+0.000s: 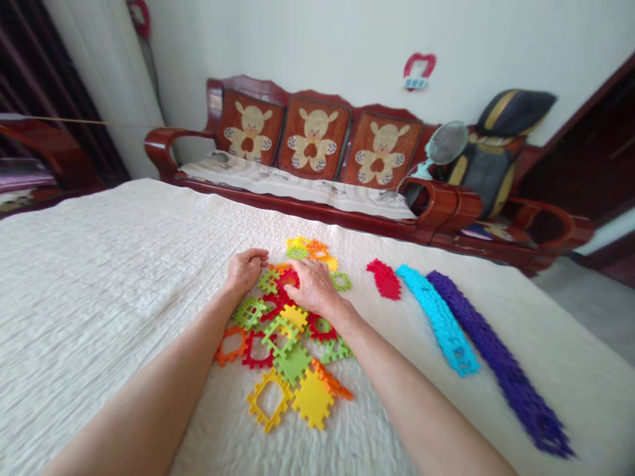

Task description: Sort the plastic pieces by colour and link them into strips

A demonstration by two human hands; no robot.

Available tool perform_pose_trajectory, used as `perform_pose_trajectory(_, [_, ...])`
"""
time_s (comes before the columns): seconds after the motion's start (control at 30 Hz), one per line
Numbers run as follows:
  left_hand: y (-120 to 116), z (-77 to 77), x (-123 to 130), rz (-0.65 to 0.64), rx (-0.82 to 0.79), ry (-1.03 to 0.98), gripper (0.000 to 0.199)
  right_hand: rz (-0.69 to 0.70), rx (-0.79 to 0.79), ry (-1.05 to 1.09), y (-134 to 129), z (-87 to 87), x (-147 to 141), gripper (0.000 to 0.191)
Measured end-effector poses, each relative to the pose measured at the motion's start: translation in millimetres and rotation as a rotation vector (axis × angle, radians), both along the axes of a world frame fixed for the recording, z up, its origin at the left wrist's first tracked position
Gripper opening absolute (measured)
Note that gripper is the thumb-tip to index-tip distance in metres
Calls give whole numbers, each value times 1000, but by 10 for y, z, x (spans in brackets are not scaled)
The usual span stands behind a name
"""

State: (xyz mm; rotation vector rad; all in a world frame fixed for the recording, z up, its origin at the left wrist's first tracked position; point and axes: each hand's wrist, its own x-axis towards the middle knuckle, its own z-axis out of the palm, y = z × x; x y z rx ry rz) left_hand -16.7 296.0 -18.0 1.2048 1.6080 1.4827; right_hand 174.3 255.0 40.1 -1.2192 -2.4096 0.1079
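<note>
A loose heap of flat, notched-edge plastic interlocking tiles lies in front of me. It includes a red tile (289, 280), a solid yellow tile (313, 398), a yellow frame tile (270, 399), an orange frame tile (232, 345) and several green ones. My left hand (245, 271) rests at the heap's far left edge, its fingers curled together; whatever they may hold is hidden. Over the far part of the heap reaches my right hand (312, 285), thumb spread from the fingers, close above the red tile. Its fingertips partly cover the tiles beneath.
To the right lie a short stack of red tiles (385, 279), a long light-blue row (440, 320) and a longer purple row (499, 360). A cream quilted cover (124, 277) spreads beneath everything. Beyond stand a wooden sofa (297, 205) and a small fan (446, 143).
</note>
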Motion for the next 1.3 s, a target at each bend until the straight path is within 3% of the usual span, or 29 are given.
perform_pose_trajectory(0.13, [-30, 52, 16, -3, -52, -39, 26, 25, -4, 95, 56, 10, 0, 28])
perform_pose_trajectory(0.3, [-103, 174, 57, 3, -99, -70, 22, 7, -77, 431, 34, 101, 186, 12])
perform_pose_trajectory(0.43, [-112, 171, 55, -1, -97, -87, 19, -121, 13, 532, -191, 45, 778, 13])
perform_pose_trajectory(0.57, [-91, 139, 41, -13, -101, -75, 20, -258, 119, 408, -488, -150, 1482, 13])
perform_pose_trajectory(0.7, [-102, 147, 43, -7, -111, -75, 19, -288, 87, 306, -673, -302, 1831, 18])
perform_pose_trajectory(0.87, [-86, 109, 19, -16, -103, -31, 21, -172, -5, 236, -740, -338, 1922, 30])
perform_pose_trajectory(1.0, [-43, 51, -18, -9, -95, -13, 22, -157, -26, 214, -750, -336, 1944, 42])
perform_pose_trajectory(1.3, [-2, -15, -53, 4, -71, 8, 23, -135, 31, 197, -688, -360, 1889, 40])
